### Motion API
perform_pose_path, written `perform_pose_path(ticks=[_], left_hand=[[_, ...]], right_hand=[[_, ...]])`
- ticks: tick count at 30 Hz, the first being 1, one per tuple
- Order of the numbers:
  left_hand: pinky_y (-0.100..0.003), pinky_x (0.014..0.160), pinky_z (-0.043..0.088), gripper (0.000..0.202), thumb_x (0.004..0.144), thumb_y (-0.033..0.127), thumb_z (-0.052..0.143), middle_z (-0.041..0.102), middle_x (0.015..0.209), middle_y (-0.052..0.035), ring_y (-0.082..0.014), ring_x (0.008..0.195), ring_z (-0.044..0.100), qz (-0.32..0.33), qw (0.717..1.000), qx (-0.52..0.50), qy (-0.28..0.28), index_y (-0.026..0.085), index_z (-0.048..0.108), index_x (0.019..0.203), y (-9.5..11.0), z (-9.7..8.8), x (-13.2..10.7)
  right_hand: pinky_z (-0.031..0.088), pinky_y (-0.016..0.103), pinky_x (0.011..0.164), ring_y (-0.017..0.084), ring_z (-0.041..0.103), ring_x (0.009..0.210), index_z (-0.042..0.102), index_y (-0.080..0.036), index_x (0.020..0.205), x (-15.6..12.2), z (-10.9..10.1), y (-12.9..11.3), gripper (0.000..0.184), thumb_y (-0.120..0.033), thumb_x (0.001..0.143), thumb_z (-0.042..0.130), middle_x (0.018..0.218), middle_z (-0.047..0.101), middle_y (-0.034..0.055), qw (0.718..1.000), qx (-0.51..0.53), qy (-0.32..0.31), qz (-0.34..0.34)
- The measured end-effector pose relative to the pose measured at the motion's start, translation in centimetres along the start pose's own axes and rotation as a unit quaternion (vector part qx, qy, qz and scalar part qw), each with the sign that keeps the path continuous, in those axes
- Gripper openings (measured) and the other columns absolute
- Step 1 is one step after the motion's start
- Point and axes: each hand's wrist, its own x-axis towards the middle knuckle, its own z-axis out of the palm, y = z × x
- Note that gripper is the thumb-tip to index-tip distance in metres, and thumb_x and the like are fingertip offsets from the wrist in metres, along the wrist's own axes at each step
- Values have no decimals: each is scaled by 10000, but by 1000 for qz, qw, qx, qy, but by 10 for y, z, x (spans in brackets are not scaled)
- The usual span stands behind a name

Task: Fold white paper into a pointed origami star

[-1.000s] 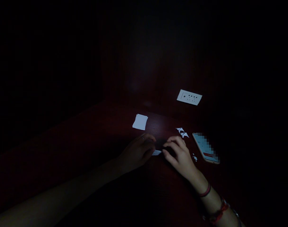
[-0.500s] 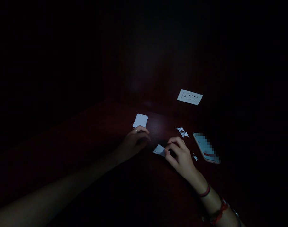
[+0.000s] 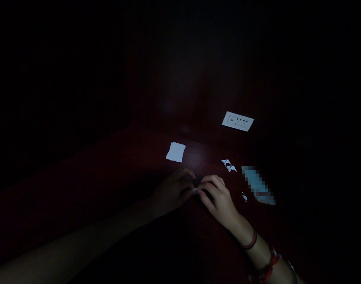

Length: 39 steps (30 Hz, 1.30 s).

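Observation:
The scene is very dark. My left hand (image 3: 174, 190) and my right hand (image 3: 217, 195) meet fingertip to fingertip on a dark red table (image 3: 115, 173). Between them a small white piece of paper (image 3: 196, 191) shows only as a sliver; both hands pinch it, fingers curled. A ring sits on my left hand. Red and dark bands circle my right wrist. A small stack of white paper squares (image 3: 175, 152) lies just beyond my left hand.
Small folded white paper pieces (image 3: 228, 165) lie to the right of my hands, with tiny scraps (image 3: 244, 196) nearer. A phone (image 3: 257, 184) with a lit screen rests at the right. A white wall socket plate (image 3: 237, 121) is behind.
Half a second ago my left hand was up by the paper stack and my right held the small paper alone. Now my left hand has come back and both hands close on the paper.

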Motion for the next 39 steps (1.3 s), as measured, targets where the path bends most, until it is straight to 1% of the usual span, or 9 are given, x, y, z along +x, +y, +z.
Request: perform_pose_path(ticks=[10, 16, 19, 25, 28, 30, 34, 36, 39], left_hand=[[-304, 800, 384, 109, 759, 122, 480, 437, 994, -19, -146, 907, 451, -4, 999, -36, 3, 198, 545, 803, 5, -3, 3], [-286, 811, 372, 92, 761, 135, 473, 432, 991, -18, -142, 914, 449, -7, 999, -36, -12, 189, 548, 757, 8, -2, 3], [-277, 814, 366, 79, 743, 131, 493, 430, 991, -12, -141, 929, 444, -14, 999, -43, -11, 185, 550, 732, 2, -5, 4], [-300, 797, 367, 73, 721, 138, 511, 449, 997, -9, -156, 930, 452, -75, 996, -46, 32, 171, 550, 668, -25, -12, 2], [-292, 755, 395, 93, 766, 218, 483, 480, 966, -13, -158, 909, 466, -121, 987, -94, 54, 181, 556, 722, -27, -13, 4], [-287, 755, 401, 153, 809, 275, 428, 496, 939, -12, -148, 896, 475, -133, 982, -133, 35, 194, 557, 792, -24, -12, 6], [-276, 758, 413, 185, 762, 324, 505, 479, 978, -12, -146, 907, 476, -129, 974, -168, -74, 214, 551, 904, -18, -6, 3], [-277, 773, 405, 170, 710, 303, 569, 471, 992, -15, -154, 920, 470, -130, 976, -141, -104, 195, 574, 840, -20, -2, 0], [-287, 794, 382, 75, 709, 236, 554, 475, 975, -18, -157, 920, 466, -134, 982, -73, -107, 168, 582, 724, -25, 4, -4]], right_hand=[[384, 322, 751, 170, 462, 845, 550, -191, 810, 0, 1, 0, 102, -173, 770, 458, 877, 495, 47, 1000, 4, 13, 9], [375, 322, 762, 170, 448, 846, 532, -184, 796, 1, 2, -4, 102, -143, 768, 443, 882, 483, 49, 1000, 1, -7, -1], [363, 328, 767, 176, 438, 848, 517, -176, 799, 1, 0, -2, 105, -131, 772, 426, 878, 474, 53, 1000, -10, 1, 10], [369, 317, 741, 174, 452, 825, 505, -180, 751, 4, -14, 4, 105, -157, 783, 407, 855, 450, 53, 992, 14, 100, 80], [375, 286, 727, 160, 472, 799, 527, -180, 714, 5, -12, 9, 106, -166, 769, 437, 825, 469, 39, 989, 62, 80, 111], [384, 267, 695, 150, 486, 763, 539, -176, 676, 5, -4, 13, 120, -172, 758, 452, 783, 489, 28, 983, 107, 44, 139], [397, 252, 626, 137, 492, 684, 545, -158, 633, 1, 14, 26, 157, -205, 752, 454, 701, 507, 15, 958, 187, 3, 219], [402, 247, 614, 131, 495, 664, 551, -148, 642, -1, 20, 31, 171, -211, 755, 440, 686, 514, 15, 947, 199, -17, 252], [405, 256, 649, 132, 499, 682, 562, -148, 663, -5, 24, 32, 111, -176, 726, 474, 702, 521, 17, 960, 142, -62, 232]])
